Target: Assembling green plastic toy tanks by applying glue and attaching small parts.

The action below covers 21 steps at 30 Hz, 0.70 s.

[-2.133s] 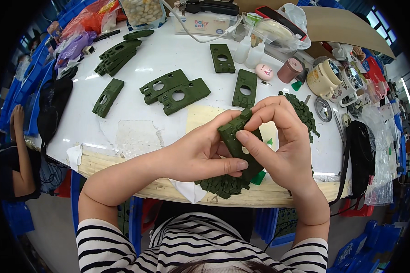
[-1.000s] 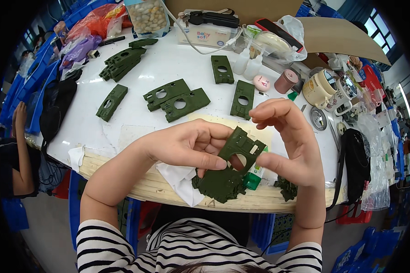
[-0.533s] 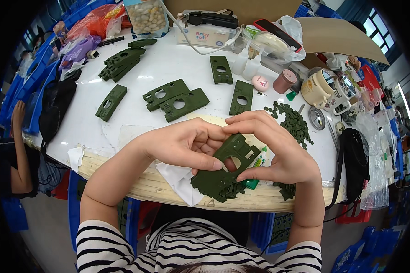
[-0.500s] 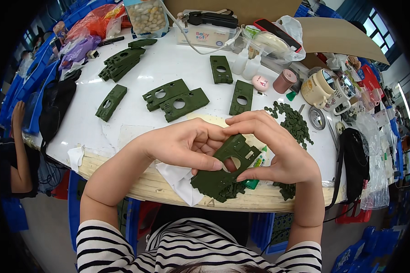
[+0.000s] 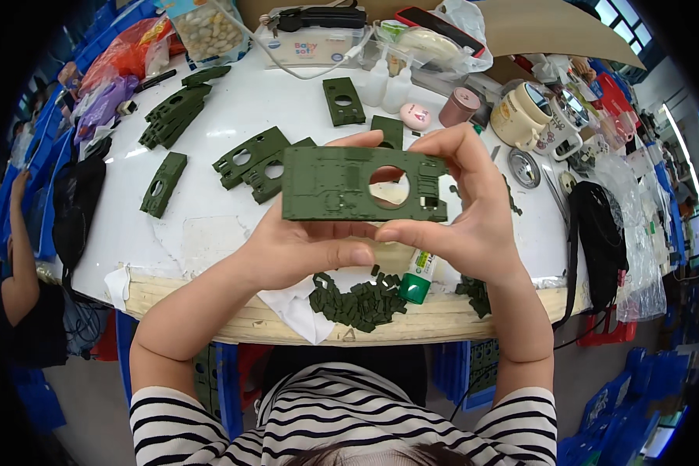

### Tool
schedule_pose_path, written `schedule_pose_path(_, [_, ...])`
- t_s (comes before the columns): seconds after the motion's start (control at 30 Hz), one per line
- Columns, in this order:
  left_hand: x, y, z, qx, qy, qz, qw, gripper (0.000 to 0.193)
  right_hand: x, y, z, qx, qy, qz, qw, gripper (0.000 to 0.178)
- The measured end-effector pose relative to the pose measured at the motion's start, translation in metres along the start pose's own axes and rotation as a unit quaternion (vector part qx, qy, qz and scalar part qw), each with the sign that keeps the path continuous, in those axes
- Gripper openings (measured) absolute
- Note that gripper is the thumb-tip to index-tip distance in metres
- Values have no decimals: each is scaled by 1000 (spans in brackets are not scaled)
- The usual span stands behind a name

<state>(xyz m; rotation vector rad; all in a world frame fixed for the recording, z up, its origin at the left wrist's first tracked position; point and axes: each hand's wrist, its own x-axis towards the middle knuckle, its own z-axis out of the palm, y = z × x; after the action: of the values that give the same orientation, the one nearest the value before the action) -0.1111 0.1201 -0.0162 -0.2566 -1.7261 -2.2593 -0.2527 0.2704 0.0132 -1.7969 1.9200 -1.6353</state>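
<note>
A dark green plastic model tank hull [image 5: 326, 182] is held up over the table's front part, its flat top with one round hole facing me. My right hand [image 5: 478, 213] grips its right end, thumb at the lower edge and fingers at the upper. My left hand [image 5: 287, 252] is closed around it from behind; some fingers show above and below it, and the thumb lies under its lower edge. Beneath the hands are a heap of small green pieces [image 5: 357, 304] and a green-capped glue bottle [image 5: 418, 279].
More green hulls lie about, such as a single one [image 5: 163, 185], an overlapping pair [image 5: 248, 154] and a stack [image 5: 175, 116]. White squeeze bottles [image 5: 397, 89], a pink tin [image 5: 459, 107] and a mug [image 5: 519, 116] stand at the back right. A black bag [image 5: 598, 241] lies right.
Both hands have raised the hull and turned it from a slant to nearly level. The heap of small pieces and the glue bottle below are now more exposed. The view has shifted slightly.
</note>
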Motion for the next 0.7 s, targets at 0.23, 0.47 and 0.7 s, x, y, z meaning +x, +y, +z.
schedule_pose_path(0.23, [-4, 4, -8, -55, 76, 7, 996, 72, -13, -27, -11, -68, 44, -4, 997, 66])
schedule_pose_path(0.47, [-1, 2, -13, -43, 78, -7, 996, 65, -72, -107, 24, 189, -81, -117, 972, 31])
schedule_pose_path(0.7, [-6, 7, -16, -34, 75, -2, 997, 68, -70, -111, 25, 200, 64, -254, 944, 32])
